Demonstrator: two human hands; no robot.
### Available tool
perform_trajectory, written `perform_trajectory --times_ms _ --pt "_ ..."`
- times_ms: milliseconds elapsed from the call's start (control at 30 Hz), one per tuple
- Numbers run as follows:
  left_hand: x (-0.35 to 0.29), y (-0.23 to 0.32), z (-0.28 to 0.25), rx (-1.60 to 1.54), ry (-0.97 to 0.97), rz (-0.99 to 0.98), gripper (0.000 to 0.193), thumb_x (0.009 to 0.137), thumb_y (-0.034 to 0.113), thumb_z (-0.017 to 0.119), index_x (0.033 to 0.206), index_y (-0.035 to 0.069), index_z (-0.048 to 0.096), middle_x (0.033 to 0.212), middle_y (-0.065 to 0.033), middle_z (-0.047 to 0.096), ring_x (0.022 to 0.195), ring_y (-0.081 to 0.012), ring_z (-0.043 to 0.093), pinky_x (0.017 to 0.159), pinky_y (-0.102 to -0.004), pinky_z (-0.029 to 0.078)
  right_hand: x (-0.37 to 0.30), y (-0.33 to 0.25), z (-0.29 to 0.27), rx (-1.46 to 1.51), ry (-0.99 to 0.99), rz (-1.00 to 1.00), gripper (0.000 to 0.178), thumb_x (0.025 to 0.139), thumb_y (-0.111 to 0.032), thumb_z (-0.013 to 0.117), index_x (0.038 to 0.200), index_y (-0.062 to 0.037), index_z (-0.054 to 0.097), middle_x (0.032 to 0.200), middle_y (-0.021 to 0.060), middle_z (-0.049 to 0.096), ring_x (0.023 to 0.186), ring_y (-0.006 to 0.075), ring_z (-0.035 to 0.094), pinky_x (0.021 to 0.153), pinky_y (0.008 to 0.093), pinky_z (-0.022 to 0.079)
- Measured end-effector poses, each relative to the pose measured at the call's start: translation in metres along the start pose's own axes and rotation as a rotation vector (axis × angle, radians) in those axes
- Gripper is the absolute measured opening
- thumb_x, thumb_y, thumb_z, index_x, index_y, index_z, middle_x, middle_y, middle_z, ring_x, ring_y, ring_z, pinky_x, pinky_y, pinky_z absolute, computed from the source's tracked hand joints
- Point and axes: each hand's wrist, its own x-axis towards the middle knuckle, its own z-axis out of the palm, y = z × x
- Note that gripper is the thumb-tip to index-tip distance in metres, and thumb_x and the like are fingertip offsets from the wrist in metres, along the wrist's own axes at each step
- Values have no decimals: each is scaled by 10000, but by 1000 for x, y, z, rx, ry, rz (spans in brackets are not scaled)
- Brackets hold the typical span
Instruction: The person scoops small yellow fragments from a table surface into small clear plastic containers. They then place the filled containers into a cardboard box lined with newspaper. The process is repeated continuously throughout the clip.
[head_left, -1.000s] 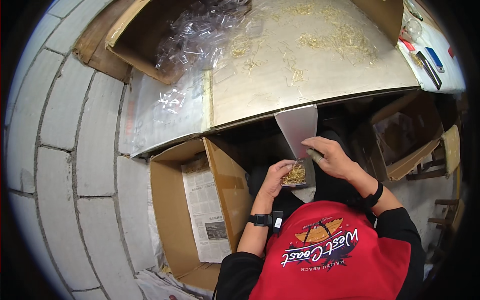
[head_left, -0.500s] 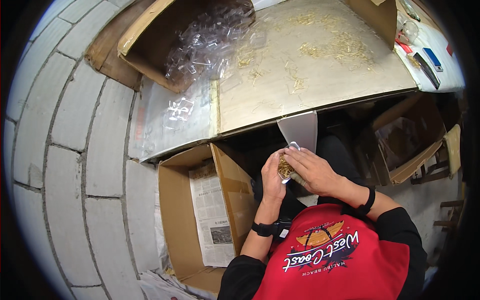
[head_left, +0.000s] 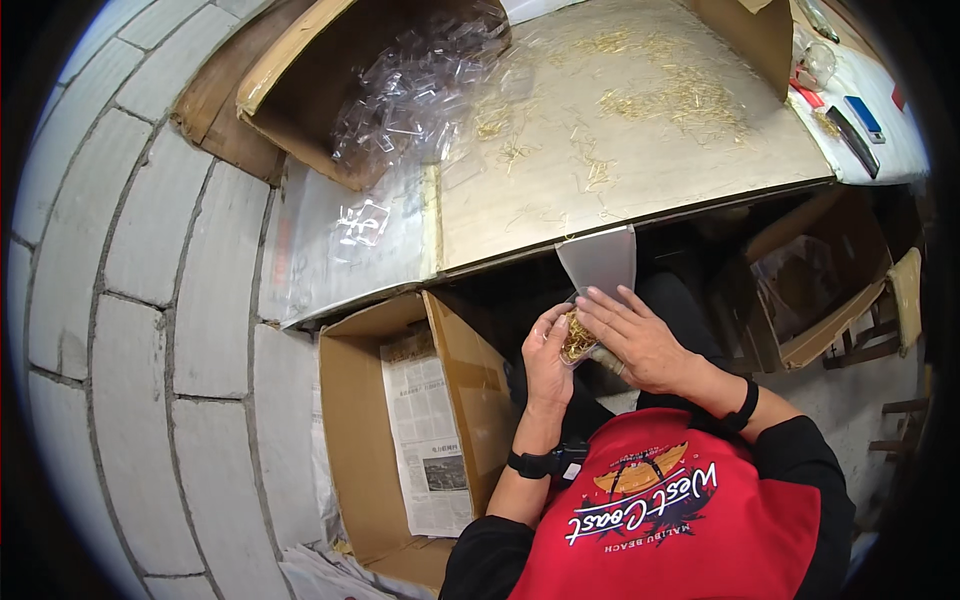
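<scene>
head view first: where do we have the small clear case [head_left: 571,361]?

– between our red shirt [head_left: 660,560] and the white panel [head_left: 600,258] that slopes down from the edge of the counter [head_left: 490,222]. gold-coloured wires [head_left: 577,339] fill it.

– and how do we hold it?

– our left hand [head_left: 548,368] curls round the case's left side, its fingers and thumb pinching it. our right hand [head_left: 645,350] lies against the other side, its fingers straight, mostly side by side, one a little apart; we cannot tell whether its thumb pinches anything, since the hand hides part of the case.

– what have we on the counter?

– loose wires [head_left: 690,95] scattered across it, gold-coloured too, and at the left a tipped carton [head_left: 262,85] with clear plastic pieces [head_left: 410,95] heaped at its mouth.

– and lower down?

– an open cardboard box [head_left: 355,430] stands to our left, a newspaper [head_left: 425,420] inside it.
</scene>
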Motion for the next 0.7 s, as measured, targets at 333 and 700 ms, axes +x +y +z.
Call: perform_trajectory --times_ms 333,700 --pt "8 -1 2 108 72 58 228 942 168 538 1082 -10 562 969 -75 616 821 -130 626 700 -263 548 5 -1 1 -55 -94 -35 526 872 -252 588 1317 -18 435 1370 147 444 1320 272 371 1088 500 232" --pt "16 35 10 40 -54 -10 440 1008 331 322 1128 -36 535 1037 -141 621 895 -192 637 746 -322 557 27 -3 -19 41 45 -15 540 864 -215 587 1342 -36 411 1405 131 405 1331 267 352 1085 468 254"
